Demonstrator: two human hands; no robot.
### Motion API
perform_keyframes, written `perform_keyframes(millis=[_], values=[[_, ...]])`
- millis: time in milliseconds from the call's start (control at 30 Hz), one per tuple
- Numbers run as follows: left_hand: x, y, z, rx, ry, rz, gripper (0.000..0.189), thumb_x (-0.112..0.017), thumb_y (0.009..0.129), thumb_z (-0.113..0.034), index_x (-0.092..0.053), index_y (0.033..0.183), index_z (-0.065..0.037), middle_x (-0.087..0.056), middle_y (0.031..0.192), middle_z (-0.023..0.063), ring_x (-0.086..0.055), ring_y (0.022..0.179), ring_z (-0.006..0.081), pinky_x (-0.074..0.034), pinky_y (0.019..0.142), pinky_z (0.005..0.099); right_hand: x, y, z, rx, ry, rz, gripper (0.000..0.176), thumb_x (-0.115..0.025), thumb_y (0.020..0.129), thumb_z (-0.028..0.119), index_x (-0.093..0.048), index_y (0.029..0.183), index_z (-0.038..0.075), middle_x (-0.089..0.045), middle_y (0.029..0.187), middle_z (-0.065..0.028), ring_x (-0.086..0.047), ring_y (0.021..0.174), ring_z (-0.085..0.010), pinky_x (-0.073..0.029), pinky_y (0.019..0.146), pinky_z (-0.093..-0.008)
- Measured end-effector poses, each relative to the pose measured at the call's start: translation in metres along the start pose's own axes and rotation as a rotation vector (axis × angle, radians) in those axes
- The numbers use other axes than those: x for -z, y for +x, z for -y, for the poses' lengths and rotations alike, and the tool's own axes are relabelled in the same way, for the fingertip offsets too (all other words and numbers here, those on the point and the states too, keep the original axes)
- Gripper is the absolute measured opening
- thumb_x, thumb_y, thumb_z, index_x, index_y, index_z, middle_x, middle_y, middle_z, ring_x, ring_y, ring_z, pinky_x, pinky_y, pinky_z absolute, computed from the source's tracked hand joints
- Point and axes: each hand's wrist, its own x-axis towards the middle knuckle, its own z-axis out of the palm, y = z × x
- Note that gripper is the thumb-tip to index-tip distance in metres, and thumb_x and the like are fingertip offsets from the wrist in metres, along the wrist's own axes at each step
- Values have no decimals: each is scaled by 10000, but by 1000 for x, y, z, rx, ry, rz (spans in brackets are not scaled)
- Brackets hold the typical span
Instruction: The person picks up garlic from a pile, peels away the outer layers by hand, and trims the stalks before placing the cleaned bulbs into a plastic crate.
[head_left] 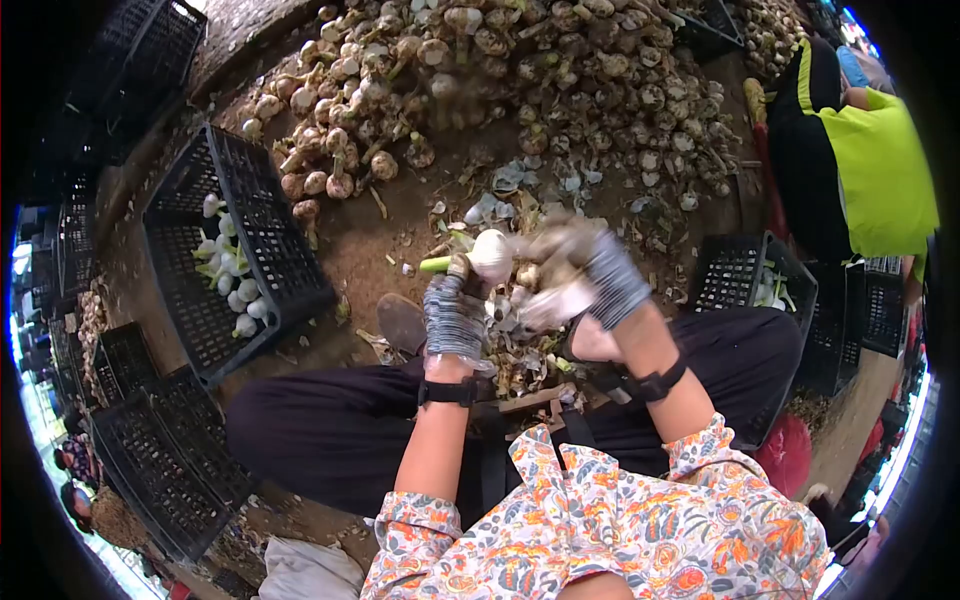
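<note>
Brown floor (352,258); garlic bulb (491,257) round, white, green-stemmed.

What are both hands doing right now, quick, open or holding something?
Left hand: closed, holding a white garlic bulb.
Right hand: motion-blurred; can't tell whether it's open, closed or holding anything.

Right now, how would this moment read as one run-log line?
left hand: holding white garlic bulb, green stem showing | right hand: motion-blurred, beside bulb | black crate at left: white bulbs inside
</note>
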Motion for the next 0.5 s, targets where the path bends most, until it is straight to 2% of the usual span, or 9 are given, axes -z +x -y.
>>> perform_keyframes(millis=[33, 100, 167, 200, 233, 300, 400, 433, 500], values=[[1, 0, 1, -73, 66, -25, 191, -575, 846, -188, -574, 982, -53, -618, 880, 47, -598, 791, 167, -514, 672, 298, 10, 8, 10, 31, 491, 159, 279, -552, 766, 23, -511, 1040, 0, -587, 860, -166, -602, 697, -204, -539, 602, -299], [-3, -5, 1, -76, 40, -51, 202, -571, 850, -189, -568, 1005, -61, -616, 910, 46, -597, 794, 155, -511, 667, 284, 68, 32, 29, 30, 726, 614, 220, -557, 788, 22, -533, 1006, 3, -593, 847, -162, -611, 690, -194, -550, 589, -303], [-3, -5, 2, -68, 30, 2, 217, -569, 851, -191, -561, 1019, -53, -607, 947, 56, -597, 829, 158, -516, 699, 288, 64, 24, 22, 256, -225, 51, 281, -594, 797, 111, -542, 1057, 19, -598, 894, -162, -615, 734, -212, -545, 626, -315], [-1, -4, -1, -33, 45, -18, 225, -567, 851, -184, -553, 1024, -41, -596, 970, 68, -590, 867, 169, -520, 743, 309, 49, 12, 19, 99, -657, -35, 403, -654, 762, 228, -548, 1101, 38, -601, 941, -152, -605, 827, -222, -522, 728, -327], [0, -2, 0, -33, 43, -15, 225, -567, 851, -184, -553, 1024, -41, -596, 970, 68, -590, 867, 169, -520, 743, 309, 48, 12, 13, 163, -1552, 93, 467, -666, 748, 273, -539, 1136, 46, -600, 970, -149, -581, 906, -241, -476, 828, -338], [-5, -6, -2, -132, 95, 36, 217, -569, 850, -180, -553, 1015, -41, -590, 954, 66, -583, 855, 162, -523, 724, 294, 42, 14, -13, 424, -1430, -105, 411, -661, 752, 250, -554, 1084, 31, -598, 940, -149, -568, 912, -244, -455, 842, -331], [-8, -12, -6, -220, 261, 33, 227, -571, 847, -170, -546, 1031, -40, -584, 969, 72, -582, 868, 169, -523, 734, 296, -3, 14, -16, 444, -1073, -211, 302, -657, 745, 155, -553, 995, 21, -566, 875, -65, -541, 830, -150, -452, 751, -288], [-8, -12, -8, -279, 394, 60, 233, -572, 846, -165, -543, 1039, -39, -583, 977, 75, -582, 888, 174, -522, 746, 301, -2, 22, -25, 640, -1029, -82, 291, -655, 739, 202, -563, 947, 21, -594, 872, -120, -570, 790, -232, -461, 716, -328], [-9, -12, -12, -270, 377, 46, 242, -556, 856, -171, -535, 1052, -31, -581, 979, 86, -580, 895, 199, -517, 760, 326, -6, 27, -32, 314, -657, -96, 258, -654, 730, 178, -577, 911, 11, -608, 817, -107, -579, 740, -217, -465, 688, -327]])
